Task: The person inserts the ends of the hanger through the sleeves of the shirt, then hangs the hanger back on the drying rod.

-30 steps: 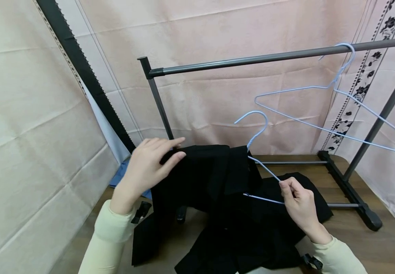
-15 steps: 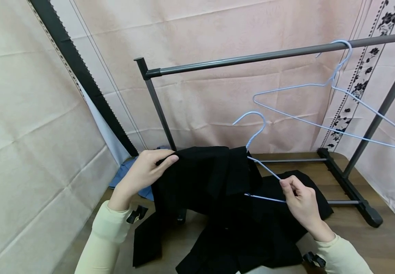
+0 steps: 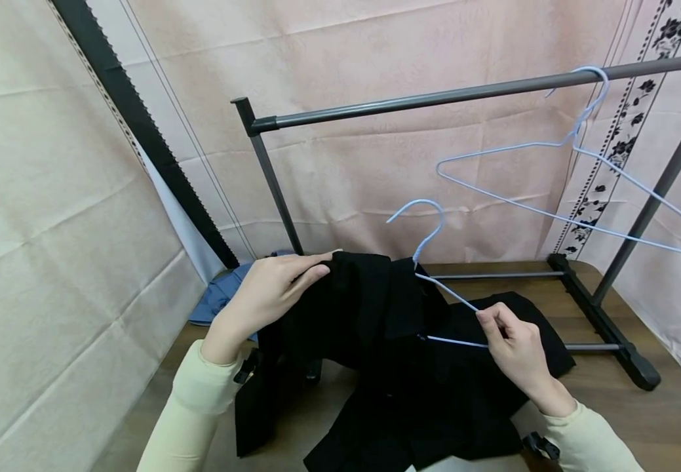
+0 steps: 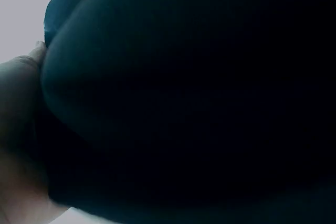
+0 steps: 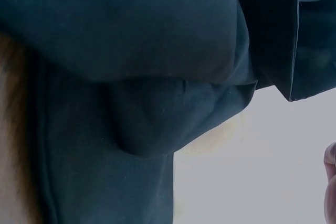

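A black garment (image 3: 375, 314), perhaps a shirt, lies bunched over the table, its upper left part raised. The left half of a light-blue clothes hanger (image 3: 427, 246) is hidden inside it, while the hook sticks up from the opening. With thumb and fingers my right hand (image 3: 514, 344) pinches the bare right end of the hanger. My left hand (image 3: 269, 292) grips the garment's raised left edge, thumb in front, fingers along the top. Dark cloth (image 4: 157, 87) fills most of the left wrist view; folds of it (image 5: 157, 114) show in the right wrist view.
A grey clothes rack (image 3: 434, 101) stands behind on the wooden table (image 3: 588, 419). From its rail hangs another light-blue hanger (image 3: 511, 190), at the right. Blue folded cloth (image 3: 219, 295) lies behind my left hand. A pale curtain (image 3: 364, 183) backs the scene.
My left hand has come down onto the garment's edge, taken hold of it and moved right. The cloth there has bunched up, and the hanger's hook has shifted slightly left and down.
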Action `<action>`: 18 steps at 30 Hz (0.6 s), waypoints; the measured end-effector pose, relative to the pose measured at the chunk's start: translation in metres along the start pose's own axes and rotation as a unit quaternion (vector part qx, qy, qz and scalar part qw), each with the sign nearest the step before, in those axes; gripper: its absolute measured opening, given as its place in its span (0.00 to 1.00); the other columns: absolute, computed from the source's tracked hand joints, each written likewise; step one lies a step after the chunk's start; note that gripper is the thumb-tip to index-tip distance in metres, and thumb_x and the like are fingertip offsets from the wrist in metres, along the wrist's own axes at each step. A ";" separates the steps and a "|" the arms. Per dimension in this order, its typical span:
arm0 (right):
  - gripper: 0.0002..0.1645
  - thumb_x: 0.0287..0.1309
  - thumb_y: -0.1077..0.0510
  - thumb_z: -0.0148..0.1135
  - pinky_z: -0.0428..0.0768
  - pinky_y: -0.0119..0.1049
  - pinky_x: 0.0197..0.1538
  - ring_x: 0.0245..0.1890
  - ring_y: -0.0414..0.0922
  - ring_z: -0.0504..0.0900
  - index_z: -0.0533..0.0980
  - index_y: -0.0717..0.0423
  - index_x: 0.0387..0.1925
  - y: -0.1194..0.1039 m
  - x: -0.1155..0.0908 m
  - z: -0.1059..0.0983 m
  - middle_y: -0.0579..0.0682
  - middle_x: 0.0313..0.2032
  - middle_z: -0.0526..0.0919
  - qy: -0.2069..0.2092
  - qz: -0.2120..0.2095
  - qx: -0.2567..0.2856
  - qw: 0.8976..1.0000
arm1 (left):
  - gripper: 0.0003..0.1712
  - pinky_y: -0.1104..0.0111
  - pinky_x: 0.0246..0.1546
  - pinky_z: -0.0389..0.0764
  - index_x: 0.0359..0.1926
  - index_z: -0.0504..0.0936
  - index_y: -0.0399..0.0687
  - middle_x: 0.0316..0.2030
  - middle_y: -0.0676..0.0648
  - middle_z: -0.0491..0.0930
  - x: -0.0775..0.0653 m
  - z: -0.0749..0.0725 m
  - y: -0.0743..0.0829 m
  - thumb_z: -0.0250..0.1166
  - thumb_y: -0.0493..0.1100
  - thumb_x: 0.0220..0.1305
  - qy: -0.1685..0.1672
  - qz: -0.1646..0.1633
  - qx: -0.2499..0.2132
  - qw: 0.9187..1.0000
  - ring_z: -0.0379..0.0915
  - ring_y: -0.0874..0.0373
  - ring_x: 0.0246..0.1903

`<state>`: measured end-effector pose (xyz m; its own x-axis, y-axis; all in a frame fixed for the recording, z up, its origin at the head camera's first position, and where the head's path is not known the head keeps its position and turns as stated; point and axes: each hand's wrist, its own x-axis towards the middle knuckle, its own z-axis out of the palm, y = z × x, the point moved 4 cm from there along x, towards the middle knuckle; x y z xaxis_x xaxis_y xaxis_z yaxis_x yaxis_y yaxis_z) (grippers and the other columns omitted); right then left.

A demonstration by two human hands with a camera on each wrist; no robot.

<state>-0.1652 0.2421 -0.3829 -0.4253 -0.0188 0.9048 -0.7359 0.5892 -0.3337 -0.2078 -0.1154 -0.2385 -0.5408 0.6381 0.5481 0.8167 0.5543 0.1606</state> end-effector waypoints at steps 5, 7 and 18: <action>0.28 0.76 0.43 0.50 0.56 0.19 0.20 0.16 0.26 0.55 0.78 0.59 0.28 -0.005 0.002 0.005 0.36 0.17 0.63 -0.006 -0.029 0.004 1.000 | 0.22 0.62 0.49 0.81 0.65 0.80 0.54 0.54 0.54 0.84 0.009 0.009 0.014 0.53 0.54 0.78 -0.012 0.009 -0.034 0.999 0.81 0.61 0.50; 0.28 0.76 0.43 0.50 0.56 0.19 0.20 0.15 0.25 0.55 0.78 0.59 0.28 -0.007 0.003 0.006 0.36 0.17 0.63 -0.005 -0.033 0.003 0.999 | 0.22 0.63 0.50 0.81 0.66 0.79 0.54 0.55 0.54 0.83 0.012 0.013 0.019 0.53 0.53 0.78 -0.014 0.019 -0.050 0.998 0.81 0.62 0.51; 0.27 0.75 0.42 0.51 0.56 0.19 0.20 0.16 0.26 0.55 0.78 0.57 0.27 -0.010 0.005 0.009 0.36 0.17 0.62 -0.009 -0.028 0.011 1.000 | 0.28 0.65 0.45 0.81 0.59 0.83 0.53 0.50 0.56 0.85 0.016 0.031 0.030 0.49 0.63 0.77 -0.025 0.009 -0.056 0.998 0.82 0.65 0.44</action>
<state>-0.1648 0.2289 -0.3777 -0.3929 -0.0653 0.9173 -0.7702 0.5684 -0.2894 -0.1979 -0.0716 -0.2505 -0.5331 0.6750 0.5100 0.8421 0.4816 0.2427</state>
